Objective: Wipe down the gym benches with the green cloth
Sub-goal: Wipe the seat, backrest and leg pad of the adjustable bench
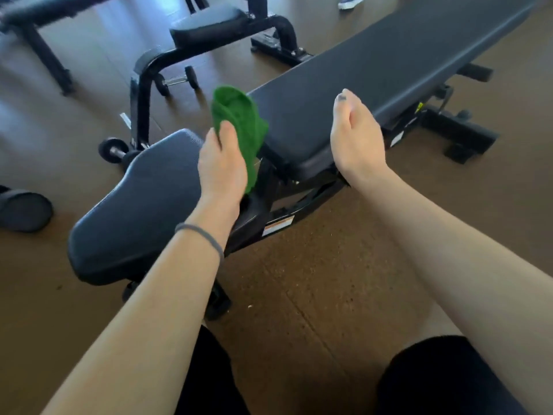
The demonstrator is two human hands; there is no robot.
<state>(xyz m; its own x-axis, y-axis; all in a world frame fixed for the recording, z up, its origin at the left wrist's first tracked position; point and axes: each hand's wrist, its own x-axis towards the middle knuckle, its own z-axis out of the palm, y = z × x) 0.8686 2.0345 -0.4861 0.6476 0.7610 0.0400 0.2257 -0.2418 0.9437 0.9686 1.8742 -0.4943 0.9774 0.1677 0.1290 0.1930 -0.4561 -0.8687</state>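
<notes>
A black padded gym bench lies across the view, with a short seat pad point(140, 202) at the near left and a long back pad point(389, 64) running to the far right. My left hand point(220, 166) grips the bunched green cloth point(239, 127) above the gap between the two pads. My right hand point(356, 139) hovers with straight fingers over the near end of the long pad; I cannot tell whether it touches the pad. It holds nothing.
A second black bench point(209, 28) stands behind, with a small dumbbell point(176, 80) on the brown floor beneath it. Another bench point(33, 13) is at the far left. A dark roller point(24, 211) lies at the left edge. A person's shoe point(350, 1) shows at the top.
</notes>
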